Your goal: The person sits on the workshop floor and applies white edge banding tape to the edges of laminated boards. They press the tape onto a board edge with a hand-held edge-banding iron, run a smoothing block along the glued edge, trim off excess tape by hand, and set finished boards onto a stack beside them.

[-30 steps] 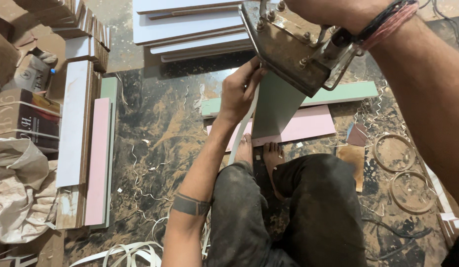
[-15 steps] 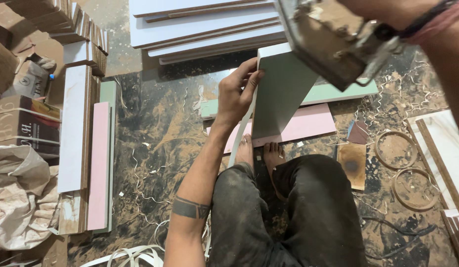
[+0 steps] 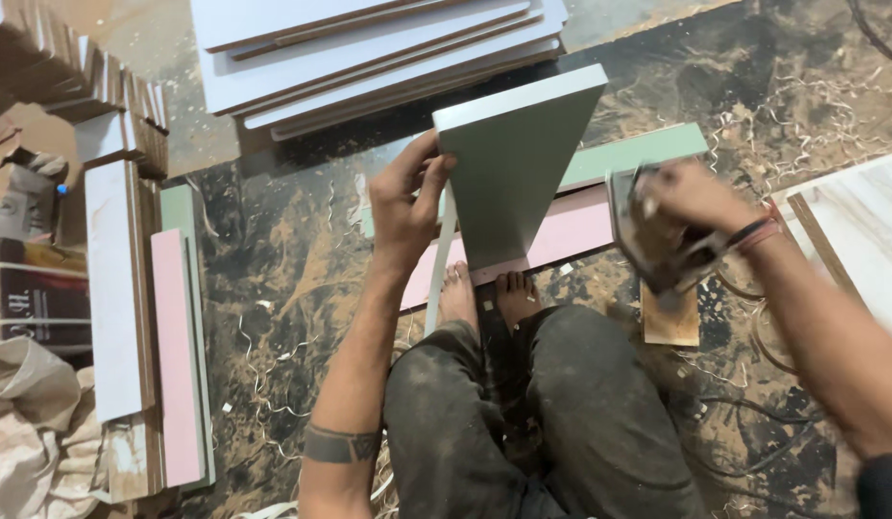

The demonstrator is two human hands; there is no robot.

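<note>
Green panel [image 3: 511, 173]: laminated board, standing on edge between the 2 bare feet, tilting away toward the far side.
Left hand [image 3: 403, 204]: fingers curling around the panel's left edge, gripping it upright as before.
Right hand [image 3: 694, 200]: clamping the metal trimmer [image 3: 657, 240], blurred with motion.
Change: 1 second ago the trimmer was riding high over the panel; now it is dropping to the right, near the floor, off the board.
Meaning: that edge pass looks to be ending.
Floor [image 3: 273, 279]: shavings lying everywhere.
</note>
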